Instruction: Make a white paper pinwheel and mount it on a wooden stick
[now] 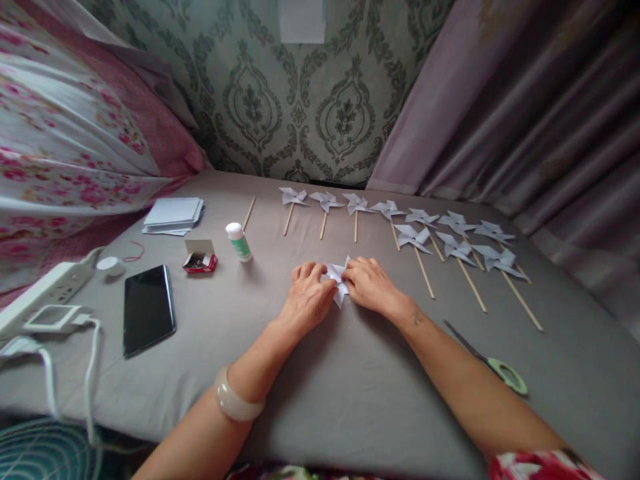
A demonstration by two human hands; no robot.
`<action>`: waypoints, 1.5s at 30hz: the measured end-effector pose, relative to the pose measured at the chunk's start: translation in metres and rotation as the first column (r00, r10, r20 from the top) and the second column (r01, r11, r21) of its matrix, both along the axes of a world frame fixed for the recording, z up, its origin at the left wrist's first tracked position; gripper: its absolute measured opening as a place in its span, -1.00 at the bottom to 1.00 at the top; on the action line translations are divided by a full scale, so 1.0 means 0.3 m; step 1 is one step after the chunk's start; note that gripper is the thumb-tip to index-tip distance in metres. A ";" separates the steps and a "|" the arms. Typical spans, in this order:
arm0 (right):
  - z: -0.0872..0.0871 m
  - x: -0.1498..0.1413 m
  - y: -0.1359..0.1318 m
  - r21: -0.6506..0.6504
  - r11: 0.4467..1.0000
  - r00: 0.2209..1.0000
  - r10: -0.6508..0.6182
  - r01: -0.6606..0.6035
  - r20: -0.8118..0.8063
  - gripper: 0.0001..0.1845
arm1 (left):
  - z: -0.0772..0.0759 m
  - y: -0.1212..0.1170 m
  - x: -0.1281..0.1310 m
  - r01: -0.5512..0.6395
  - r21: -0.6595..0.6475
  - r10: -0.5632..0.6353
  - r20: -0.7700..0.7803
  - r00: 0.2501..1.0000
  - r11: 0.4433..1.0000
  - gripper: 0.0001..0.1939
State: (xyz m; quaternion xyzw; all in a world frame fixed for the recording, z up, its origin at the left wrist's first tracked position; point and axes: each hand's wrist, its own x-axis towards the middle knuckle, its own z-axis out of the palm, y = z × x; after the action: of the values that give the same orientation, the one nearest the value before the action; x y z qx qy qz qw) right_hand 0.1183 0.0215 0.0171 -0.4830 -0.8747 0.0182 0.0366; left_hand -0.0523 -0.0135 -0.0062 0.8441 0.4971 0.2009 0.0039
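Grey bedsheet (310, 400) under damask wallpaper (300, 113), both hands' fingers (313, 273) pinching folded paper (340, 280).

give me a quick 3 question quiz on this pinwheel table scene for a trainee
1. True or false: both hands press on the white folded paper piece on the grey table cover.
2. Which lies nearest the right hand: (a) the black smartphone, (b) the green-handled scissors, (c) the white paper stack?
3. What stands between the small red box and the row of white paper pinwheels on wooden sticks?

Key
1. True; the left hand touches it too.
2. b
3. The white glue bottle with green label.
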 end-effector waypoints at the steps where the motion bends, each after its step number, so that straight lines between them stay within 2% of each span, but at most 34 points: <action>1: 0.003 0.004 0.006 -0.015 1.000 1.000 -0.005 0.005 -0.018 -0.71 | 0.000 0.001 -0.001 -0.006 -0.005 0.006 0.009 1.000 1.000 -0.74; 4: 0.001 0.038 0.020 -0.081 0.997 0.990 -0.016 0.005 -0.137 -0.69 | 0.001 0.004 -0.003 -0.028 -0.043 0.029 0.020 0.999 0.999 -0.74; 6: -0.010 0.079 0.022 -0.119 0.992 0.952 -0.074 0.040 -0.297 -0.67 | 0.005 0.006 -0.001 -0.043 -0.079 0.044 0.010 0.999 0.996 -0.76; 8: -0.031 0.126 0.017 -0.148 0.979 0.869 -0.194 0.141 -0.456 -0.68 | 0.015 0.005 0.004 -0.061 -0.096 0.062 0.005 0.998 0.994 -0.78; 11: -0.077 0.188 -0.004 -0.219 0.929 0.739 -0.371 0.299 -0.562 -0.69 | 0.030 -0.001 0.016 -0.086 -0.085 0.088 0.015 0.996 0.993 -0.79; 16: -0.145 0.219 -0.038 -0.283 0.893 0.625 -0.448 0.351 -0.639 -0.68 | 0.027 -0.022 0.038 -0.047 -0.106 0.047 0.000 0.999 0.993 -0.81; 18: -0.154 0.209 -0.048 -0.250 0.903 0.636 -0.424 0.348 -0.645 -0.69 | 0.019 -0.030 0.046 -0.033 -0.124 0.032 -0.017 0.999 0.992 -0.79; 23: -0.140 0.182 -0.077 -0.142 0.938 0.734 -0.338 0.318 -0.589 -0.67 | 0.020 -0.039 0.058 -0.068 -0.172 0.057 -0.071 0.996 0.983 -0.84; 31: -0.110 0.144 -0.134 -0.171 0.951 0.786 -0.308 0.256 -0.537 -0.68 | -0.006 -0.014 0.026 -0.121 -0.094 0.108 -0.129 0.986 0.988 -0.80; 37: -0.083 0.103 -0.178 -0.235 0.959 0.800 -0.262 0.156 -0.540 -0.68 | -0.025 0.012 0.001 -0.148 -0.063 0.143 -0.068 0.987 0.987 -0.76; 40: -0.075 0.099 -0.189 -0.261 0.953 0.794 -0.278 0.155 -0.541 -0.71 | -0.027 0.021 -0.001 -0.163 -0.063 0.164 0.006 0.987 0.985 -0.76; 45: -0.074 0.087 -0.189 -0.129 0.963 0.806 -0.268 0.236 -0.527 -0.81 | -0.037 0.032 0.000 -0.161 -0.073 0.167 0.089 0.982 0.984 -0.81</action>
State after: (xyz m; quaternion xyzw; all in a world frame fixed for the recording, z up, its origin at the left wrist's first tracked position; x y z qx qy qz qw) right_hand 0.1444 -0.0353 -0.0052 -0.5708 -0.7559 0.1736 0.2695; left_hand -0.0523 -0.0039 -0.0173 0.7891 0.5707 0.2241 0.0384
